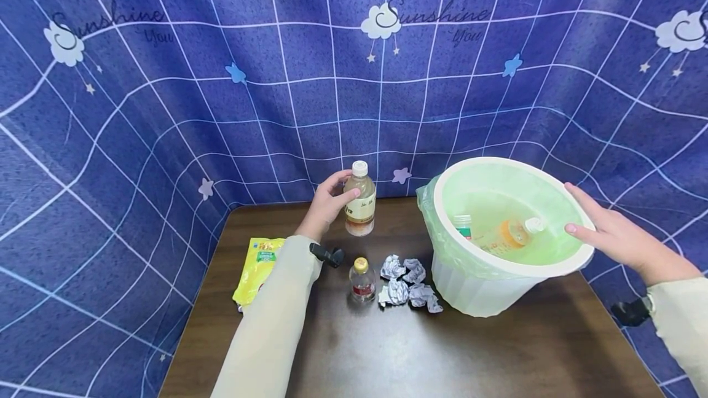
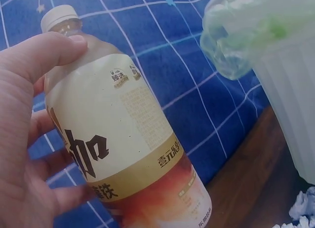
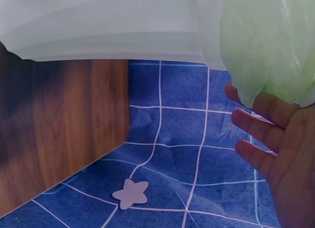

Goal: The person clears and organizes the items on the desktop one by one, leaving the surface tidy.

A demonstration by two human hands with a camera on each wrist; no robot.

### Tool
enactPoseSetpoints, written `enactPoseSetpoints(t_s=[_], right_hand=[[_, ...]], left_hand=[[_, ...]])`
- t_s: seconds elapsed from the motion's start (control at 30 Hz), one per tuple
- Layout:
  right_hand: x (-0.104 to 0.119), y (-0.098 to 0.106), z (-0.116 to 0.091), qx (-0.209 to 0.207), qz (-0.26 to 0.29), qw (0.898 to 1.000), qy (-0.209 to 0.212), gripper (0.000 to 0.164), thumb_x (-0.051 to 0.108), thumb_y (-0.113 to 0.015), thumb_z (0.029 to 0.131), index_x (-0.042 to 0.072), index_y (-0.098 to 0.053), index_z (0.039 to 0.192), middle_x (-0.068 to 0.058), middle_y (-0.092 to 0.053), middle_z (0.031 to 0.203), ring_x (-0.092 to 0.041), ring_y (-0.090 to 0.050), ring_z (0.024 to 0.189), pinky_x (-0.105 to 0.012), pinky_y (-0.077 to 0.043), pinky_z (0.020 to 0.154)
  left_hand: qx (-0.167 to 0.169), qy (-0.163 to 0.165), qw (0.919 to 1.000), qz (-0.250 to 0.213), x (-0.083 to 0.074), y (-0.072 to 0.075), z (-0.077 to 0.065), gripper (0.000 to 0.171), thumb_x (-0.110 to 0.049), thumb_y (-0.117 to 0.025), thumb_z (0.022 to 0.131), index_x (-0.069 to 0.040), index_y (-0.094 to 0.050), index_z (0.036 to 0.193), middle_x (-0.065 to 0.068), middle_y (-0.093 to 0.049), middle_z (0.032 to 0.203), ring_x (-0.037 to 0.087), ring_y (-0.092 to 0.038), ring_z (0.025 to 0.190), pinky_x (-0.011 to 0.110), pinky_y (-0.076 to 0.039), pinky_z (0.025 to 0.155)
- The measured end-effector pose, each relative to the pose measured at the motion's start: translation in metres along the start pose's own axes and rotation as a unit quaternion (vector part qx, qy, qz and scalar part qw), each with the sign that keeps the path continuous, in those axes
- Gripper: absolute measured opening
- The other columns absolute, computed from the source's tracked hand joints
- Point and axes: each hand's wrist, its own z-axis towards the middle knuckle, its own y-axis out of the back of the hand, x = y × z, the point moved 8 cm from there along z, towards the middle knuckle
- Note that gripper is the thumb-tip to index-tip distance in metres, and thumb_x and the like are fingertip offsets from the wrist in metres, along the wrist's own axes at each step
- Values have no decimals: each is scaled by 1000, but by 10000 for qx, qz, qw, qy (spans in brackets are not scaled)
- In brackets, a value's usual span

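Observation:
My left hand grips a plastic drink bottle with a white cap and a cream, brown and orange label. The left wrist view shows the thumb across the bottle's shoulder and the fingers behind it. Over at the right, my right hand holds the rim of a white trash bin lined with a green bag. Its thumb and one finger lap over the rim, while other fingers stretch below the bag's edge outside. Inside the bin lie an orange-labelled bottle and a clear item with a green label.
On the brown table stands a small clear bottle with a yellow cap. Several crumpled paper balls lie between it and the bin. A yellow packet is partly behind my left sleeve. A blue patterned curtain hangs behind.

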Motion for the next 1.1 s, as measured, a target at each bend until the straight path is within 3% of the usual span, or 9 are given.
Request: enactPoseSetpoints(t_s=[0.07,0.27,0.67,1.1], right_hand=[[-1,0,-1,8,15,10000,-37,83,21,-67,94,8,-19,161,-34,-63,119,2,-56,92,-9,-35,74],[1,1,-1,-5,62,10000,-15,83,20,-67,94,7,-20,161,-34,-63,119,3,-56,91,-8,-34,74],[0,1,-1,25,-9,10000,-76,83,22,-66,94,6,-19,161,-34,-63,120,2,-56,92,-9,-36,73],[1,1,1,100,-24,9998,-152,84,24,-67,95,7,-18,161,-33,-63,121,0,-57,94,-12,-38,74]], left_hand=[[-44,-32,10000,3,0,0,6,51,-4,-73,89,3,-56,137,23,-60,128,18,-56,106,32,-44,94],[-62,-204,9997,-78,-19,-3,16,49,-7,-73,90,-2,-59,137,18,-60,127,20,-55,110,35,-42,99],[136,-344,9993,101,-64,-12,29,48,-15,-73,92,-9,-59,137,15,-61,130,33,-56,107,36,-48,86],[315,-477,9983,142,-107,-30,42,49,-20,-72,93,-12,-58,140,10,-61,135,24,-62,104,39,-53,89]])
